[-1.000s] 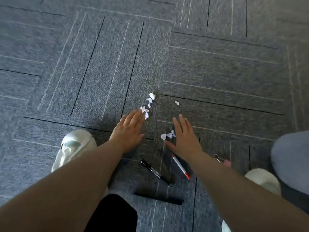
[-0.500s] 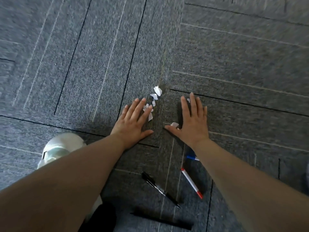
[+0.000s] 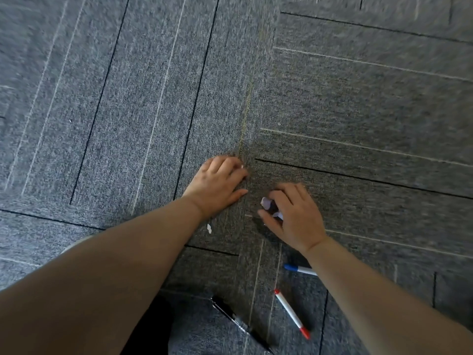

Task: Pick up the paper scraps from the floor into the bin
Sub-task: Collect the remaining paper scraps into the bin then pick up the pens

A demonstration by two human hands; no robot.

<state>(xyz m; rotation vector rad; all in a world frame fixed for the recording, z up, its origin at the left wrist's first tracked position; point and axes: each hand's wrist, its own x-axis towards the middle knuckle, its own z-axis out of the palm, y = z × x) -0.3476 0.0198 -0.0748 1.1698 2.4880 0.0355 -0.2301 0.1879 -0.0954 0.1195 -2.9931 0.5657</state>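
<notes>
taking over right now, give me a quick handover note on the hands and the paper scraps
Left hand: fingers curled down on the carpet, with a white speck at the fingertips. Whether it grips scraps is hidden.
Right hand: pinches crumpled paper scraps between thumb and fingers.
A stray scrap lies on the carpet beside the left forearm.
Done: some scraps are in hand.
Left: pick up the stray scrap and anything under the left hand, then put it all in the bin, which is not in view.
</notes>
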